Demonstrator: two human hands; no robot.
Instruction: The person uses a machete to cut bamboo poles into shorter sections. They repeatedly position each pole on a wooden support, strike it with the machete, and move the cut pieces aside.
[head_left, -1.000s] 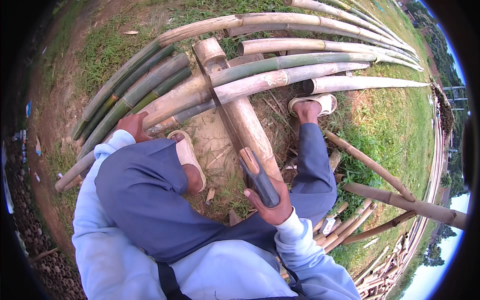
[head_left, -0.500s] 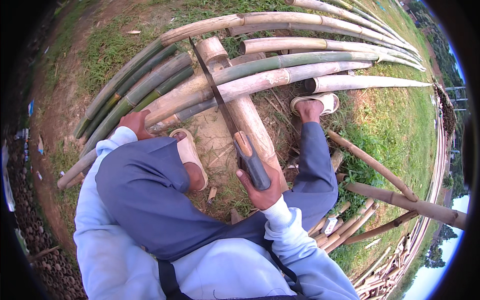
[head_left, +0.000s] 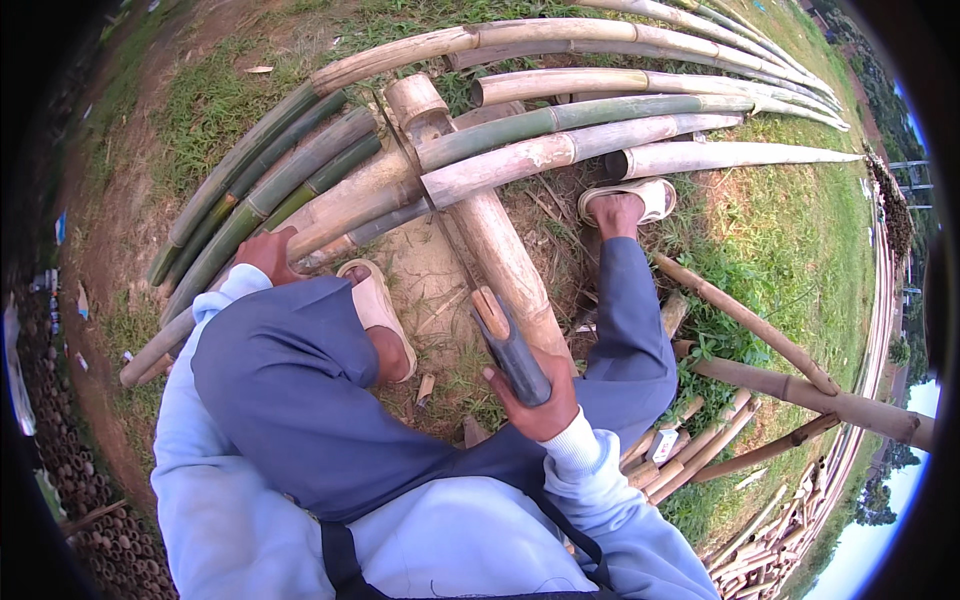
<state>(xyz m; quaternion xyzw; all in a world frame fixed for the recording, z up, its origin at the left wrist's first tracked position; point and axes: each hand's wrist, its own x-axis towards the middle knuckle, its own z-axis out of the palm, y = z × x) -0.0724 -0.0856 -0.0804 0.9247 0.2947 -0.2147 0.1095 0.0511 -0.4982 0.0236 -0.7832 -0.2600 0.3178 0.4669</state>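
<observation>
My right hand [head_left: 545,400] is closed around the dark handle of a handsaw [head_left: 450,225]. Its long blade points away from me, running past the cut ends of bamboo poles that lie across a thick bamboo log [head_left: 500,260]. On the left, my left hand [head_left: 268,255] grips a brownish bamboo pole [head_left: 350,222] beside my left knee; some of its fingers are hidden. Just right of the blade are the ends of a green pole [head_left: 510,135] and a pale pole [head_left: 500,170]. How deep the blade sits in any pole cannot be told.
Several green bamboo lengths [head_left: 240,215] lie at the far left, while long poles [head_left: 660,85] stretch away to the right. My sandalled feet rest either side of the log. Beside my right leg stand crossed bamboo supports [head_left: 800,390] and a stack of cut bamboo [head_left: 705,450].
The saw has been drawn back toward me, its handle and my right hand moving down and slightly right. My left hand stays on the bamboo pole.
</observation>
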